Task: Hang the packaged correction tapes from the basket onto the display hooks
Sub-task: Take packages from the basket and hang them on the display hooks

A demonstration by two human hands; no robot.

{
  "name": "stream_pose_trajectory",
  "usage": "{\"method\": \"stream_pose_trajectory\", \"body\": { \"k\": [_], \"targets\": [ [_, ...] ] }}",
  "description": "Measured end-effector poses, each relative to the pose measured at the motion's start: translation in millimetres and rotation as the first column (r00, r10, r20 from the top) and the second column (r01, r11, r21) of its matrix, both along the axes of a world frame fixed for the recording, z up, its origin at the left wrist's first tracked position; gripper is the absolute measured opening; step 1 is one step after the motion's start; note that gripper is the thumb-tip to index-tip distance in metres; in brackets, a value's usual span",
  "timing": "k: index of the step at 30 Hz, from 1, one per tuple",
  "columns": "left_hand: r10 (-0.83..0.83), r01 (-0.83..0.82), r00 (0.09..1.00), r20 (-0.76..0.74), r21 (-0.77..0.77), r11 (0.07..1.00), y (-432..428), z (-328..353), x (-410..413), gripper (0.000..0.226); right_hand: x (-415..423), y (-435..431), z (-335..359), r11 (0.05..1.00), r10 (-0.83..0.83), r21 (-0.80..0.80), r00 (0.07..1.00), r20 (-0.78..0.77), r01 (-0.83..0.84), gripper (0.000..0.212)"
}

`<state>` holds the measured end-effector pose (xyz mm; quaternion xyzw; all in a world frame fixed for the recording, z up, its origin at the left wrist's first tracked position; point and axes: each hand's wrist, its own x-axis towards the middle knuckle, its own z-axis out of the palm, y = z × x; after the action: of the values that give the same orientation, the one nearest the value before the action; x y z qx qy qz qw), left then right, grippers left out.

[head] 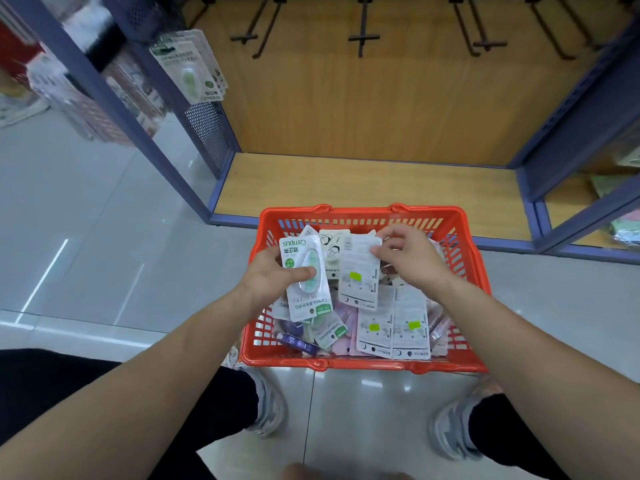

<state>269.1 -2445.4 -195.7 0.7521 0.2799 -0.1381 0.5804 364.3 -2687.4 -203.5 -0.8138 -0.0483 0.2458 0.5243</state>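
Observation:
A red plastic basket (349, 214) sits on the floor in front of me, filled with several packaged correction tapes. My left hand (268, 275) grips a green Campus correction tape pack (304, 271) face up, thumb across its blister. My right hand (410, 256) pinches the top edge of a white pack (358, 275) lying back side up, with a yellow-green sticker. Two similar packs (393, 323) lie back up at the basket's front right. Black display hooks (363, 32) stick out of the wooden back panel above; several green packs (192, 69) hang at the upper left.
The display bay has a wooden base shelf (363, 188) framed by blue-purple metal uprights (207, 129). Grey tiled floor (86, 220) spreads to the left. My shoes (453, 431) stand on either side below the basket. A neighbouring shelf with goods (620, 202) is at the right.

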Motion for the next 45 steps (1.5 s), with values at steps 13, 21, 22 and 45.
{"method": "stream_pose_trajectory", "body": {
  "k": [13,21,22,45],
  "targets": [
    [0.086,-0.049,0.985,0.153,-0.231,0.972,-71.0,44.8,-7.4,0.038,-27.0,-9.9,46.0,0.966,-0.184,0.164,0.977,-0.107,0.2,0.031],
    [0.116,-0.064,0.978,0.174,-0.277,0.959,-76.0,45.8,1.6,0.029,-41.0,-3.2,37.0,0.93,0.131,0.367,0.959,-0.25,-0.031,0.06],
    [0.116,-0.065,0.979,0.166,-0.281,0.957,-76.0,44.6,2.5,0.029,-40.8,-3.9,39.7,0.919,0.17,0.391,0.945,-0.279,-0.05,0.065],
    [0.074,-0.061,0.996,0.053,-0.216,0.974,-58.1,29.5,24.8,0.035,4.3,-23.1,24.1,0.98,-0.114,0.146,0.983,-0.144,0.135,0.025]
  ]
}}
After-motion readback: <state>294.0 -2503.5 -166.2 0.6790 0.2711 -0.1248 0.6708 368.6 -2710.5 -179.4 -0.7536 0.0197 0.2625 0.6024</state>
